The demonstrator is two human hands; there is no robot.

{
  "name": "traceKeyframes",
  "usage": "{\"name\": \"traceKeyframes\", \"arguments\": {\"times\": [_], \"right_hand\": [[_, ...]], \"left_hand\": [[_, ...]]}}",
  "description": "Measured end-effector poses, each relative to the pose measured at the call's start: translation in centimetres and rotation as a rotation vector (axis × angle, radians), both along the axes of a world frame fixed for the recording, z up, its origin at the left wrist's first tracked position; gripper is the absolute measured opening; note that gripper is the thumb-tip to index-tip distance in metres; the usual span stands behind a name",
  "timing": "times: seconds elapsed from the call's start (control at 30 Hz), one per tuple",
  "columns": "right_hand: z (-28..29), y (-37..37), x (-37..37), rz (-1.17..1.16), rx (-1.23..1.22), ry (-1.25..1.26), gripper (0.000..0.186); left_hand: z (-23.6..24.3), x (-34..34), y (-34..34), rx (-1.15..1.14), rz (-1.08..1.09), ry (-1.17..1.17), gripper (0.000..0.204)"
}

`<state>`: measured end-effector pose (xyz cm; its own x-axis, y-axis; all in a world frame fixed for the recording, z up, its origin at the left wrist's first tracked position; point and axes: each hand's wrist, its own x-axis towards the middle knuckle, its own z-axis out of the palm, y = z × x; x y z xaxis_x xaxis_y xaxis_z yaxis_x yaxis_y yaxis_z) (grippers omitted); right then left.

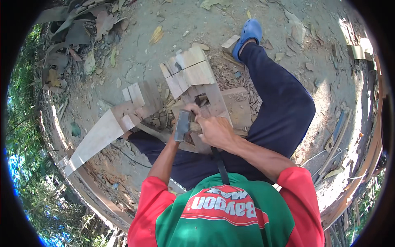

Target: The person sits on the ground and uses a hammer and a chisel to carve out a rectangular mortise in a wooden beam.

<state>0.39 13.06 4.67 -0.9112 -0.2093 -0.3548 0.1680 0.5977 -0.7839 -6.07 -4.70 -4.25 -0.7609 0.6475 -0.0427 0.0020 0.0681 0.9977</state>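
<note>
My right hand (216, 131) is closed around the wooden handle of a hammer (182, 125) with a blocky grey head. The hammer head hides much of my left hand (191, 108), whose curled fingers are close to a piece of pale wood (212, 96) between my legs. What those fingers hold, if anything, cannot be made out. A dark recess shows in the wood just beyond them. Cut, notched wood blocks (193, 70) lie at the wood's far end. More upright blocks (144, 96) stand to the left, beside a long tapered flat piece (96, 138).
Wood chips (232, 76) and dry leaves (156, 35) litter the dirt ground. My right foot wears a blue clog (250, 36) beside a small wood block (230, 43). Sticks and a thin cord (347, 175) lie at right; grey scraps (74, 33) are heaped at far left.
</note>
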Motion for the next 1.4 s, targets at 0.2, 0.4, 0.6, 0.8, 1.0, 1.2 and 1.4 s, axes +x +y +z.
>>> {"name": "traceKeyframes", "arguments": {"times": [0.2, 0.4, 0.6, 0.8, 1.0, 1.2, 1.4], "right_hand": [[3.4, 0.2, 1.4, 0.013, -0.117, 0.025, 0.028], [6.0, 1.4, 1.9, 0.019, -0.173, 0.02, 0.029], [6.6, 1.2, 1.3, 0.022, -0.259, 0.086, 0.036], [7.0, 0.4, 1.7, 0.077, -0.276, -0.017, 0.034], [7.5, 0.4, 1.5, 0.108, -0.231, -0.065, 0.027], [7.5, 0.9, 1.7, 0.102, -0.239, -0.04, 0.024], [10.1, 1.8, 0.7, 0.096, -0.368, 0.11, 0.018]], "left_hand": [[0.7, -2.0, 1.9, -0.102, 0.466, -0.178, 0.012], [6.3, 4.6, 2.9, -0.03, 0.519, -0.057, 0.033], [5.5, 4.9, 2.0, -0.276, 0.516, 0.103, 0.04], [2.7, 8.1, 4.7, 0.071, 0.85, 0.033, 0.026], [2.3, 7.4, 6.2, 0.138, 0.743, 0.239, 0.028], [1.7, 7.3, 6.0, 0.103, 0.817, 0.16, 0.025], [0.8, 7.2, 6.5, -0.033, 0.781, 0.149, 0.026]]}}
